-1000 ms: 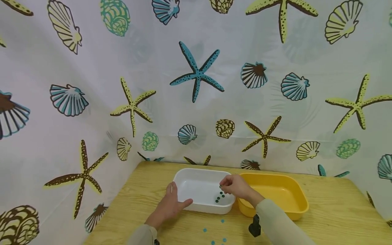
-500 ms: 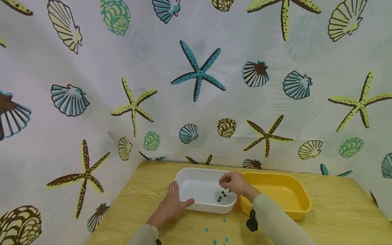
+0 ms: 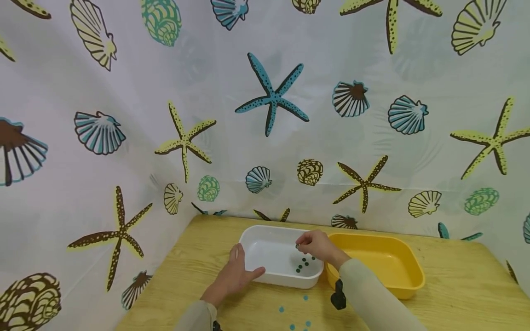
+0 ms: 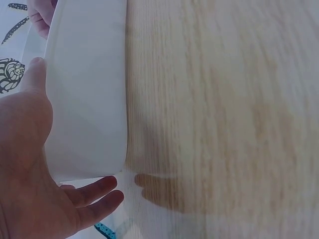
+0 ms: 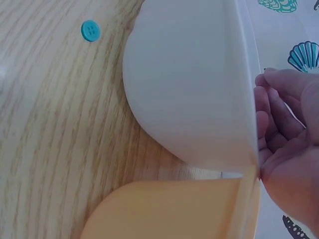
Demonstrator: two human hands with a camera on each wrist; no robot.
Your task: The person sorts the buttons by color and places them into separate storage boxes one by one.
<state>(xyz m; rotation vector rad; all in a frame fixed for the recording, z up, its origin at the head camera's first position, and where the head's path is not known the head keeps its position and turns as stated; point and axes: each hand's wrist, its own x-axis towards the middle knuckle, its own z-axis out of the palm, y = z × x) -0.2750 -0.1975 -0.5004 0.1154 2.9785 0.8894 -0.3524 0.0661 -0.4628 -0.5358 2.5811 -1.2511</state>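
Note:
A white plastic tub (image 3: pixel 285 279) stands on the table, with several dark green buttons (image 3: pixel 306 264) lying toward its right end. My left hand (image 3: pixel 233 275) rests at the tub's front left corner. In the left wrist view its thumb (image 4: pixel 36 74) reaches the rim, while straight fingers (image 4: pixel 97 191) extend past the tub's end. Over the tub's right half, my right hand (image 3: pixel 316 243) pinches a small dark button (image 3: pixel 297 246) between thumb and fingertips. From the right wrist, that hand (image 5: pixel 289 114) appears just beyond the rim, its other fingers curled.
A yellow tub (image 3: pixel 403 290) stands against the right side of the white one. Several blue buttons (image 3: pixel 281 309) lie on the wooden table (image 3: pixel 463 285) in front. A shell-and-starfish patterned sheet (image 3: pixel 223 151) hangs behind and to the left.
The right hand has moved slightly back with the pinched button, and another dark button shows below it near the tub's right end. The left hand keeps its place on the tub.

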